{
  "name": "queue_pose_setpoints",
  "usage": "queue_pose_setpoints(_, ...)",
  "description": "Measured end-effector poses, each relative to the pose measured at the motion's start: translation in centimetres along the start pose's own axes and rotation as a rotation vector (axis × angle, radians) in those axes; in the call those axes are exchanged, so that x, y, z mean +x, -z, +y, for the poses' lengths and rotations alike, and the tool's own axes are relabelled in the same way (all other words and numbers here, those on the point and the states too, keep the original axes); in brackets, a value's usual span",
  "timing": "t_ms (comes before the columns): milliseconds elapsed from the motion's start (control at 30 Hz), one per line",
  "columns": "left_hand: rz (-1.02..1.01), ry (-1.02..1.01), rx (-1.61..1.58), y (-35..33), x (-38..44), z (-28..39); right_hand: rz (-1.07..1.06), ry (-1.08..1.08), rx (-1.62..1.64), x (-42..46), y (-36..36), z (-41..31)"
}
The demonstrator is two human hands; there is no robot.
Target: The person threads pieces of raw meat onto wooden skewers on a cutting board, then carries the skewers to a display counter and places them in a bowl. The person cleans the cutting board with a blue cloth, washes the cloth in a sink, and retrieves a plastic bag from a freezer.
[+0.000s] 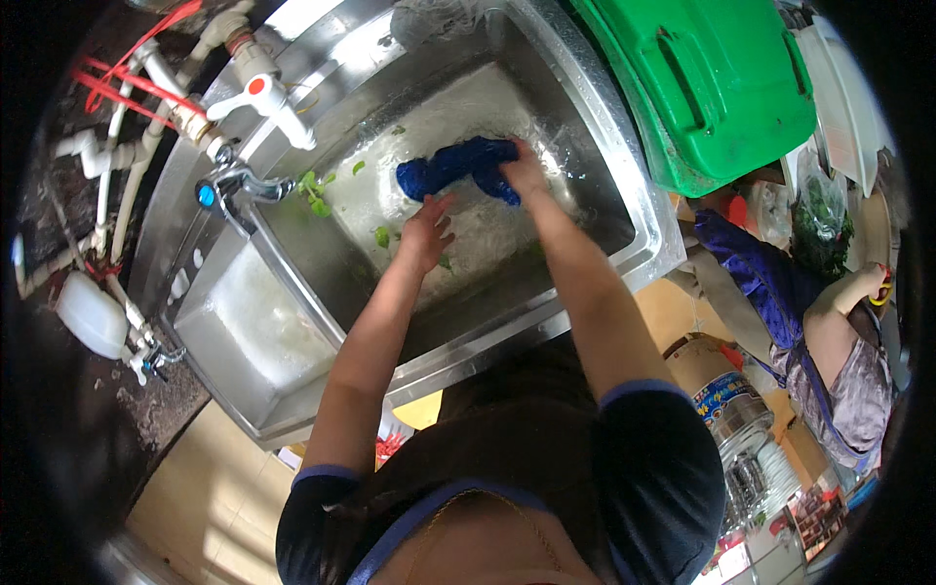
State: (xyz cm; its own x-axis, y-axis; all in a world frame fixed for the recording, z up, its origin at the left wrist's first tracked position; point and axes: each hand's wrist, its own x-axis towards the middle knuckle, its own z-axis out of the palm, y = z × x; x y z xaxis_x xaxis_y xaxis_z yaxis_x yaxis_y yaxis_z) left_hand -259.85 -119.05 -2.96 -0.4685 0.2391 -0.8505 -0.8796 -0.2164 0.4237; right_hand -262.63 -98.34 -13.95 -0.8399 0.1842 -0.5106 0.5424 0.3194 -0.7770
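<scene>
A wet blue cloth [457, 162] stretches across the water in the large basin of a stainless steel sink [468, 322]. At the cloth's right end, my right hand [525, 168] grips it, the fingers partly hidden behind the cloth. My left hand [428, 232] is just below the cloth's left end, fingers spread; whether a fingertip touches the cloth cannot be told. Green leaves [314, 194] float at the basin's left side, and single leaves [382, 236] drift near my left hand.
Left of the basin are a chrome faucet [252, 186], a white-handled tap [267, 99] and a smaller basin [248, 322]. A green plastic lid [716, 88] stands at the upper right. A co-worker [826, 351] holding yellow-handled scissors [883, 294] sits at the right near a plastic-wrapped stack [753, 468].
</scene>
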Motion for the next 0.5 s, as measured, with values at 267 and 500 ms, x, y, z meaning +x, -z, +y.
queue_pose_setpoints(267, -0.129, 0.182, -0.37, 1.7, 6.1, 4.3, -0.369, 0.28, 0.124, -9.1, -4.1, -11.9)
queue_pose_setpoints(500, -0.111, -0.201, -0.445, -2.9, 2.4, 2.4, 0.173, 0.169, -0.185, -6.7, -3.2, -13.8)
